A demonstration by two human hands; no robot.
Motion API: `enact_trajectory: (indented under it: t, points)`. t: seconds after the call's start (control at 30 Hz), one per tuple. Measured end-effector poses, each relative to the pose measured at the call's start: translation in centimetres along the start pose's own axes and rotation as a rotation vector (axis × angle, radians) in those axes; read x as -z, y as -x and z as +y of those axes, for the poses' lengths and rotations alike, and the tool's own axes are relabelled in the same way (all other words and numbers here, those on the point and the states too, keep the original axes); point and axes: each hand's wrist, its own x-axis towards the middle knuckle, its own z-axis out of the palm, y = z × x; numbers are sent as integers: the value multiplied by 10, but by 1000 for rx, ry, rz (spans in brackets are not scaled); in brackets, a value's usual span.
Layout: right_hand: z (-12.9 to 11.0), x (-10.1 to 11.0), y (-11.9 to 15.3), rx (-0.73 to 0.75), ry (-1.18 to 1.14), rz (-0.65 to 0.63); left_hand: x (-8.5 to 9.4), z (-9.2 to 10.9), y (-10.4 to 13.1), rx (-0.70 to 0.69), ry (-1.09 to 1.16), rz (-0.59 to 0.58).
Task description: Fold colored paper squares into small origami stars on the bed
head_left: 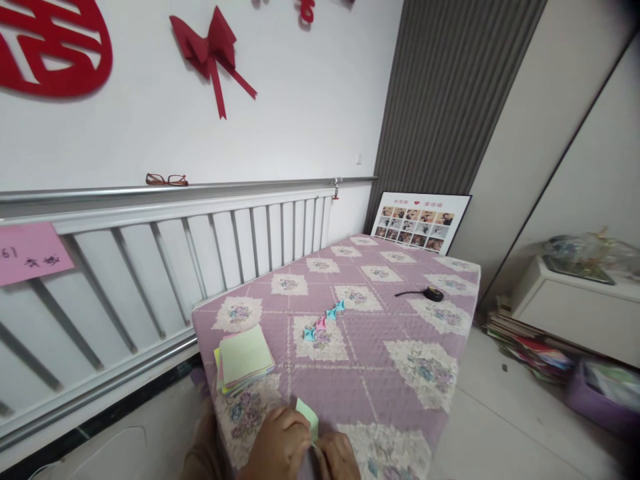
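Note:
Near the front edge of the cloth-covered table, my left hand [281, 443] and my right hand [337, 456] are close together on a small piece of light green paper [307, 417]. The fingers of both hands are closed on it, and they hide its lower part. A stack of coloured square paper [246, 357], pale green on top, lies to the left beyond my left hand. Farther up the table, several small folded paper pieces, blue [309, 334] and pink [321, 323], form a slanting row.
A black object with a strap [433, 294] lies on the right part of the table [370, 373]. A photo board [420, 220] leans at the far end. Along the left runs a white radiator [225, 247], with glasses [167, 180] on the rail above.

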Motion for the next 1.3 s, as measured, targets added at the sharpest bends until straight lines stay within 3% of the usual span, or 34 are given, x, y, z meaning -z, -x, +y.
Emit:
enact_trajectory:
  t: [0.1,0.23,0.4,0.53,0.67,0.8,1.07,1.3]
  points:
    - [-1,4,-2,-117,-142,4,8,15,-8,45,109,130]
    - [-5,11,-6,-507,-360,109,4,10,-2,177,103,302]
    - [2,28,-14,-918,-915,120,-14,-14,27,257,41,220]
    - [6,38,-18,-1089,-1198,91,-39,-24,51,289,-48,213]
    - [-6,36,-22,-1099,-1085,-63,-64,-31,70,202,-166,142]
    - [-16,25,-24,-1060,-869,-72,-75,-30,77,121,-267,1]
    - [-16,16,-23,-948,-584,-129,-57,4,46,357,-298,-118]
    - [-25,21,-20,-716,-268,-184,-54,-1,40,392,-319,-259]
